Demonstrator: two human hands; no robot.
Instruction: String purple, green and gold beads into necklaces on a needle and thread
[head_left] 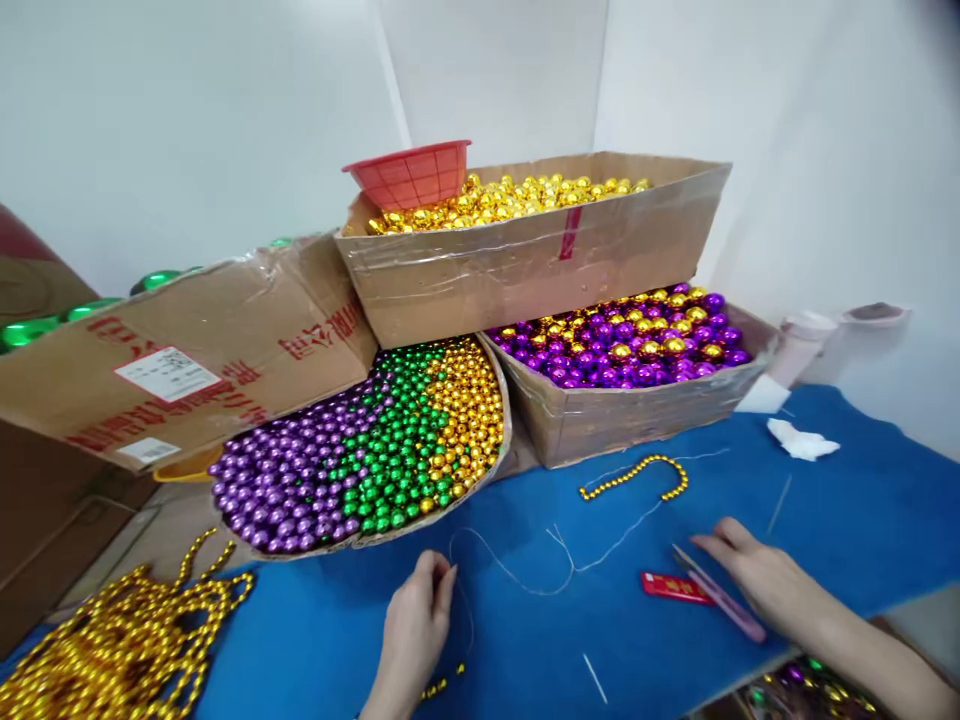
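My left hand (420, 610) pinches a thin white thread (517, 580) between thumb and fingertips. The thread loops right across the blue tabletop toward a short strand of gold beads (649, 468). A few more gold beads (436, 688) lie beside my left wrist, partly hidden by it. My right hand (742, 565) hovers over the table with its fingertips pressed together; whatever they hold is too small to make out. Close beside it are a slim pink-handled tool with a pointed tip (724, 603) and a red packet (675, 588).
An open box of purple, green and gold beads (506, 420) stands ahead. Behind are boxes of gold balls (525, 275) and purple-gold balls (622, 420), plus a red basket (412, 175). Gold bead strands (120, 640) pile up at left; crumpled tissue (801, 440) lies right.
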